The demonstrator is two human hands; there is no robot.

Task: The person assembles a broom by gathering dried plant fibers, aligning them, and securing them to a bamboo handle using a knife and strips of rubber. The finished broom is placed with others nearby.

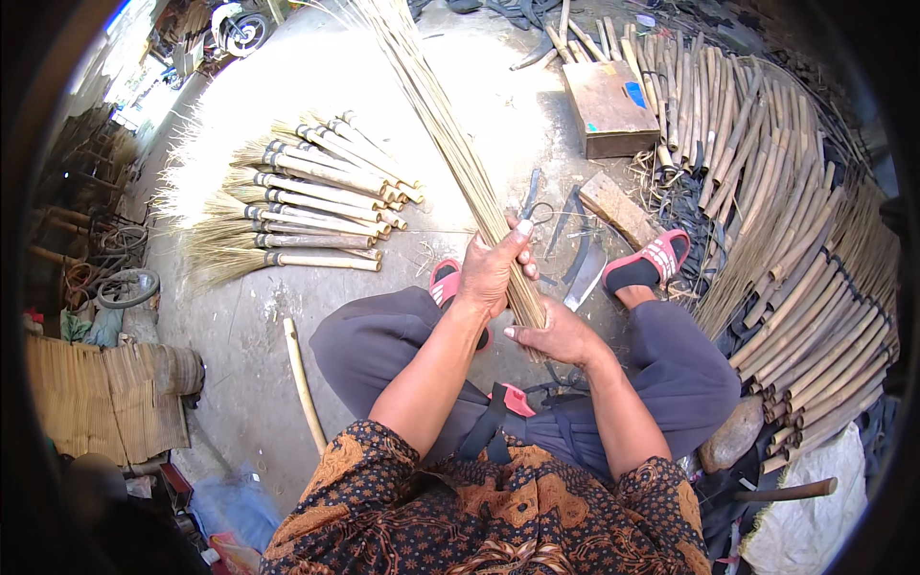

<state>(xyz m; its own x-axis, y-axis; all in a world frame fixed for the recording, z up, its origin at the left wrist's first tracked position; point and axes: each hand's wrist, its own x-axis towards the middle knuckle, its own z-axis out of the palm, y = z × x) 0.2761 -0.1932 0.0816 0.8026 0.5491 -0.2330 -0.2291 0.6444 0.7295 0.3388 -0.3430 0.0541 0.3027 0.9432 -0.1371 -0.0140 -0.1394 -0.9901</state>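
Note:
A long bundle of thin dry broom stalks (pixel 436 105) slants from between my knees up past the top edge of the view. My left hand (pixel 494 268) is wrapped round it some way above its lower end. Lower down, my right hand (pixel 561 333) grips the same bundle close to the butt ends, its thumb lying across the stalks. Just beyond my hands, a broad metal blade (pixel 586 275) rests on the concrete floor beside dark rubber strips (pixel 567 216). The bundle's far tips are washed out by glare.
Finished brooms (pixel 321 196) lie in a row at the left. A wooden box (pixel 610 105), a wooden block (pixel 618 211) and many bamboo handles (pixel 767 144) spread along the right. A loose stick (pixel 304 383) lies by my left knee, and a stone (pixel 733 436) by my right.

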